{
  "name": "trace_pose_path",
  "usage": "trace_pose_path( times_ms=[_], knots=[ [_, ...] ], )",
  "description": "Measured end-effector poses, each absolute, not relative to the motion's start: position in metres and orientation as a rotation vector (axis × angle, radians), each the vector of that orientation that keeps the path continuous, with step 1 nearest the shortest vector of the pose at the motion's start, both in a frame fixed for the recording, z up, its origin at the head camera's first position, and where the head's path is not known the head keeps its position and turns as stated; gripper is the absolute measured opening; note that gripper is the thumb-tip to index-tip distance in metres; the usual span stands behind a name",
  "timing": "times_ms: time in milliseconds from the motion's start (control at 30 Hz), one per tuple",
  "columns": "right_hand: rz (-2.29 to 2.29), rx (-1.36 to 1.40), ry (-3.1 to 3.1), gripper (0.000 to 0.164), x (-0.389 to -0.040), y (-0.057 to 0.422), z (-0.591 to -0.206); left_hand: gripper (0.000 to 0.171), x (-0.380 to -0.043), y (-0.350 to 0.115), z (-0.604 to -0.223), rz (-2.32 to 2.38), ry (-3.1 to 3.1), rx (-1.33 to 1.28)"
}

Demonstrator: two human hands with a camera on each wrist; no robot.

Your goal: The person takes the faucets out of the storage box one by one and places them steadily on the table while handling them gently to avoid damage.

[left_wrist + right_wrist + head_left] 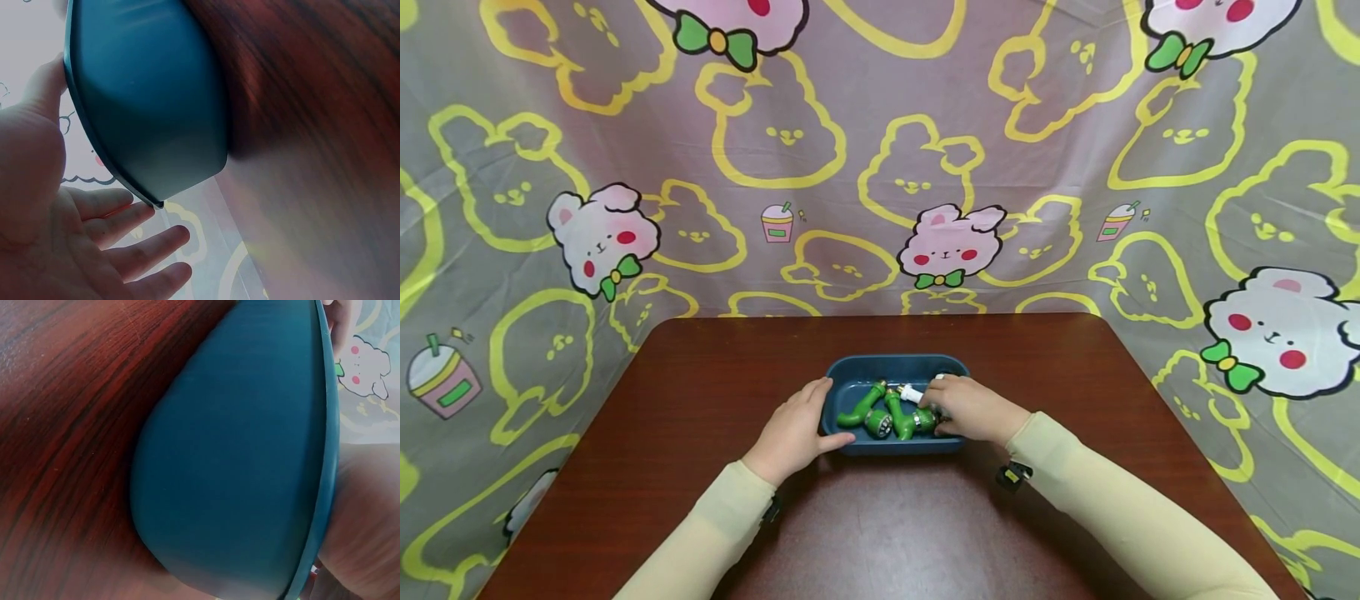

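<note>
A dark blue rectangular basin [895, 447] with rounded corners stands on the table. In it lie a curved green piece with a round silvery head [867, 412], a branched green piece [901, 417] and a white piece with a brass-coloured tip [911, 393]. My left hand [790, 427] rests on the basin's left end, thumb over the near rim; the left wrist view shows its fingers [147, 250] spread and fairly straight. My right hand [973, 407] reaches over the right end, fingertips down inside beside the branched green piece. What they touch is hidden, also in the right wrist view.
The brown wooden table [880, 533] has a shiny surface and rounded far corners. A patterned cloth [850, 167] with bear and rabbit drawings hangs behind it and along both sides. A small black device [1015, 476] sits at my right wrist.
</note>
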State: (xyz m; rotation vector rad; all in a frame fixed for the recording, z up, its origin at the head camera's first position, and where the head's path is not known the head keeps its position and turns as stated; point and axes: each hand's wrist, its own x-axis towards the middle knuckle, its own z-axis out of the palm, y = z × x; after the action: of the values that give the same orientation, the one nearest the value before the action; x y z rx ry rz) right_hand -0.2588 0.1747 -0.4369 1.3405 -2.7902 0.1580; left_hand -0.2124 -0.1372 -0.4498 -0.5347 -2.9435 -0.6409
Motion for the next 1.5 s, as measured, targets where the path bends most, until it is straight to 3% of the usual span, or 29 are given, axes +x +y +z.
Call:
trace_pose_path(
  times_ms=[1500],
  knots=[
    [0.229, 1.306, -2.882, 0.033, -0.2656, 0.1721, -0.4371, 0.099, -0.2137, -0.1377, -0.4512, -0.658, -2.929, -0.528]
  ],
)
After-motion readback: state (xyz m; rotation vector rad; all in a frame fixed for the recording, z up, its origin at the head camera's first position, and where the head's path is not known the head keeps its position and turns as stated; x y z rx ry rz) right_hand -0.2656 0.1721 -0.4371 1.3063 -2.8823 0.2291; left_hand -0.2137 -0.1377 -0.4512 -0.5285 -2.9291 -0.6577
